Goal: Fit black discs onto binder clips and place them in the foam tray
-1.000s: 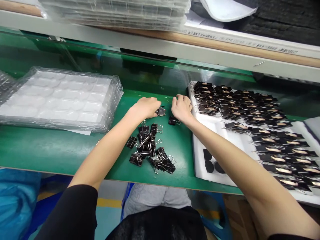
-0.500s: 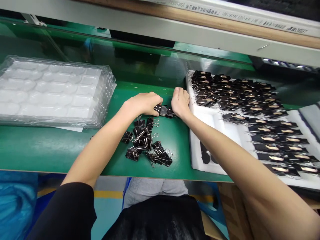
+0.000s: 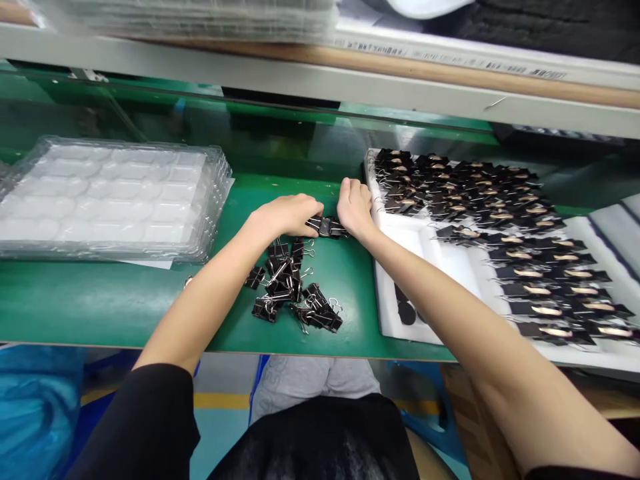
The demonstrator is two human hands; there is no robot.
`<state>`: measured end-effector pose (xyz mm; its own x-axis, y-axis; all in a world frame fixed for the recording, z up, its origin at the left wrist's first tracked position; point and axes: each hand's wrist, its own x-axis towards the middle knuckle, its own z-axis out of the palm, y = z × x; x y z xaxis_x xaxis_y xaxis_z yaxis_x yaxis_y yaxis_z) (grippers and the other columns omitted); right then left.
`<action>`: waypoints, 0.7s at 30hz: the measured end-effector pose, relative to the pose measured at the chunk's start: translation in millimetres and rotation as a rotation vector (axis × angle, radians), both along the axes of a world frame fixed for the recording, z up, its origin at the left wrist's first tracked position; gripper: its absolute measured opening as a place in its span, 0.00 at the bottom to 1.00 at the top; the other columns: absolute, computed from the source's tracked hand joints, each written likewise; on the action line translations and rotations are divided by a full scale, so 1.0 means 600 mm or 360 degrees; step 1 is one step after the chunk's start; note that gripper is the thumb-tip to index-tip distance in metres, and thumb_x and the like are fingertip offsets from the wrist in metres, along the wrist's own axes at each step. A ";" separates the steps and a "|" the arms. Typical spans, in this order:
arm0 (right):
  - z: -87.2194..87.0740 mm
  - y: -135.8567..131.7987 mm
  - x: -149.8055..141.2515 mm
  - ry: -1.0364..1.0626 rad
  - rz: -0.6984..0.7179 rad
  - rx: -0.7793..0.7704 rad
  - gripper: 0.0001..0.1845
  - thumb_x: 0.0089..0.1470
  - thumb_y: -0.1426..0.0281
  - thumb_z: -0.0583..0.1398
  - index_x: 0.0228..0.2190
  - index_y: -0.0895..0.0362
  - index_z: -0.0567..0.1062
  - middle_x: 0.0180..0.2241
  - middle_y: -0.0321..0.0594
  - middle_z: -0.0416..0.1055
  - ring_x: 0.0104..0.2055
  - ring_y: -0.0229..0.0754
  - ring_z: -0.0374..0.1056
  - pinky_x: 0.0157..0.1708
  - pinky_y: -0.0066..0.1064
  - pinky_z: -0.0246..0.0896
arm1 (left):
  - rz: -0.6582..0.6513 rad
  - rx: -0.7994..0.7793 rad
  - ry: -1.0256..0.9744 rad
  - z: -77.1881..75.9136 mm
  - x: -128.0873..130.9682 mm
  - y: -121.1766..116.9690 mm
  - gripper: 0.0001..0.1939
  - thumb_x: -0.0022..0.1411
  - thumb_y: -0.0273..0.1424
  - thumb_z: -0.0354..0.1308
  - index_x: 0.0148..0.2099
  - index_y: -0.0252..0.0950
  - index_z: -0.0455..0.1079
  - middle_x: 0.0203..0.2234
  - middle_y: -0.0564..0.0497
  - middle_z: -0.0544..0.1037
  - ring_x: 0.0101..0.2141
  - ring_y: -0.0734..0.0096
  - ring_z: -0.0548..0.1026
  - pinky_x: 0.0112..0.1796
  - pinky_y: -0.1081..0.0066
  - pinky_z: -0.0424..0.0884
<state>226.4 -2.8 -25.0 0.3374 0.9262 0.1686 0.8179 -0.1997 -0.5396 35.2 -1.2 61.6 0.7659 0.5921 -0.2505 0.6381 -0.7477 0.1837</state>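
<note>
Over the green bench, my left hand is closed on the left end of a small black part with binder clips on it. My right hand has its fingers curled round the right end, where silver clip handles show beside the palm. The middle of the part, dark and roundish, lies between the two hands. My fingertips are partly hidden behind the hands. Just in front lies a loose pile of black binder clips with silver wire handles.
On the right stands a white foam tray with rows of black clipped parts and several dark discs. Stacked clear plastic trays are at the left. A shelf beam runs across above the hands.
My view has shifted slightly, showing more of the shelf above. Both hands keep hold of the black part, which appears tilted a little differently. The clip pile looks the same.
</note>
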 end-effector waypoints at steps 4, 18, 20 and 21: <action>0.045 0.005 -0.001 0.0281 0.0120 0.0233 0.45 0.68 0.48 0.24 0.57 0.53 0.69 0.57 0.53 0.69 0.62 0.51 0.64 0.60 0.49 0.60 | -0.0049 -0.0064 -0.0091 0.007 -0.012 0.007 0.16 0.65 0.40 0.60 0.51 0.39 0.75 0.45 0.45 0.81 0.43 0.60 0.78 0.37 0.69 0.67; 0.243 -0.213 0.043 0.0073 0.1332 -0.0011 0.13 0.62 0.60 0.61 0.42 0.54 0.80 0.42 0.44 0.81 0.44 0.48 0.75 0.47 0.40 0.70 | -0.0100 -0.1235 -0.0549 0.082 -0.025 -0.024 0.35 0.66 0.62 0.50 0.40 0.34 0.78 0.34 0.46 0.84 0.35 0.64 0.80 0.39 0.67 0.74; 0.259 -0.224 0.079 -0.0008 0.1284 -0.0081 0.13 0.61 0.59 0.61 0.41 0.54 0.80 0.43 0.44 0.81 0.45 0.48 0.76 0.48 0.41 0.69 | -0.0087 -0.1080 -0.0509 0.081 -0.020 -0.026 0.35 0.67 0.62 0.47 0.47 0.36 0.78 0.41 0.45 0.84 0.38 0.64 0.80 0.40 0.69 0.74; 0.269 -0.229 0.105 -0.0064 0.1229 -0.0115 0.14 0.61 0.59 0.61 0.41 0.53 0.80 0.43 0.43 0.81 0.46 0.49 0.76 0.49 0.41 0.69 | -0.0072 -0.0979 -0.0486 0.081 -0.020 -0.026 0.35 0.68 0.61 0.46 0.50 0.36 0.76 0.44 0.46 0.84 0.40 0.64 0.80 0.40 0.69 0.73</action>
